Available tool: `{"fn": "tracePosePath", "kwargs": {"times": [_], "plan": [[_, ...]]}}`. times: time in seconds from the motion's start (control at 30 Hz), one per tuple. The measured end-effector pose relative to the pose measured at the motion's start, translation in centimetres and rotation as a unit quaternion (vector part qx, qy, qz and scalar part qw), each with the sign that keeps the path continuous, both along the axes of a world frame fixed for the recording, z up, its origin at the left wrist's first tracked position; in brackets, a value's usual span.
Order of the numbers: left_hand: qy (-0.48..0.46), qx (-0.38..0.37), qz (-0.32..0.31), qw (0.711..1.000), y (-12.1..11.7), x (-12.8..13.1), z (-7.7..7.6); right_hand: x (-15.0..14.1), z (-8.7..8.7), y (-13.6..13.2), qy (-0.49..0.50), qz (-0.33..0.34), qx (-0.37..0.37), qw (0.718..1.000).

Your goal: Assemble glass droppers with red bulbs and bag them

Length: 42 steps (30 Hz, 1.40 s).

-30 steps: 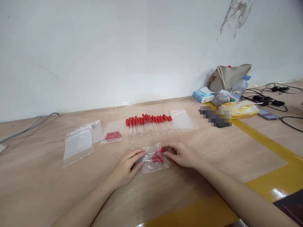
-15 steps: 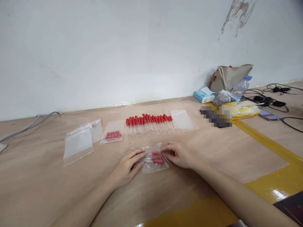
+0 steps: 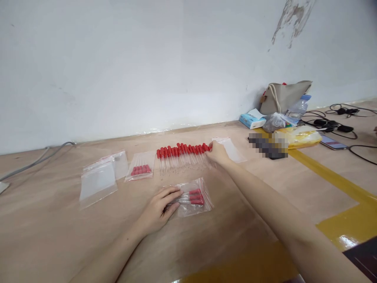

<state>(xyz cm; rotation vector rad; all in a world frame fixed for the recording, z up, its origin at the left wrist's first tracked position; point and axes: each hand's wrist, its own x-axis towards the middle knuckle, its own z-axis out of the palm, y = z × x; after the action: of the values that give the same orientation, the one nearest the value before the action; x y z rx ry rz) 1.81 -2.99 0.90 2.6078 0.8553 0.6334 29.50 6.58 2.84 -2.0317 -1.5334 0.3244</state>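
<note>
A clear zip bag point(image 3: 191, 212) with several red-bulbed droppers inside lies flat on the table in front of me. My left hand point(image 3: 161, 204) pinches its left end between thumb and fingers, its red bulbs pointing right. Farther back, a row of loose droppers point(image 3: 182, 151) lies with the red bulbs toward the wall. At the row's right end, my right hand point(image 3: 218, 153) has its fingertips closed around a dropper, which the hand partly hides. Left of the row rests another filled zip bag point(image 3: 140, 171), bulbs toward me.
Flat zip bags lie at the left point(image 3: 97, 181) and partly behind my right hand point(image 3: 232, 149). Farther right are a tissue pack point(image 3: 252, 119), a grey bag point(image 3: 290, 96), a yellow packet point(image 3: 300, 137), a phone point(image 3: 332, 142) and black cables point(image 3: 330, 124). A grey cable point(image 3: 38, 157) runs along the left.
My right hand has let go of the bag's right end and moved back to the right end of the dropper row. My left hand stays on the bag.
</note>
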Motion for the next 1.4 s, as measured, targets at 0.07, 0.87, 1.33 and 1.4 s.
{"fn": "tracePosePath", "kwargs": {"times": [0.07,0.87,1.33,1.4], "plan": [[-0.007,0.000,-0.002,1.000,0.0,0.0,0.0,-0.6,0.1,0.8,-0.008,-0.020,-0.031,0.999],[-0.028,-0.038,0.030,0.998,-0.4,0.1,0.5,-2.4,-2.4,-10.7,0.461,0.084,0.159,0.869],[-0.035,-0.032,0.058,0.997,-0.4,0.0,0.2,-1.5,-2.6,-11.2,0.446,0.212,-0.026,0.869],[-0.030,-0.029,0.056,0.998,-0.4,0.0,0.1,-0.6,-2.5,-11.1,0.379,0.286,-0.059,0.878]]}}
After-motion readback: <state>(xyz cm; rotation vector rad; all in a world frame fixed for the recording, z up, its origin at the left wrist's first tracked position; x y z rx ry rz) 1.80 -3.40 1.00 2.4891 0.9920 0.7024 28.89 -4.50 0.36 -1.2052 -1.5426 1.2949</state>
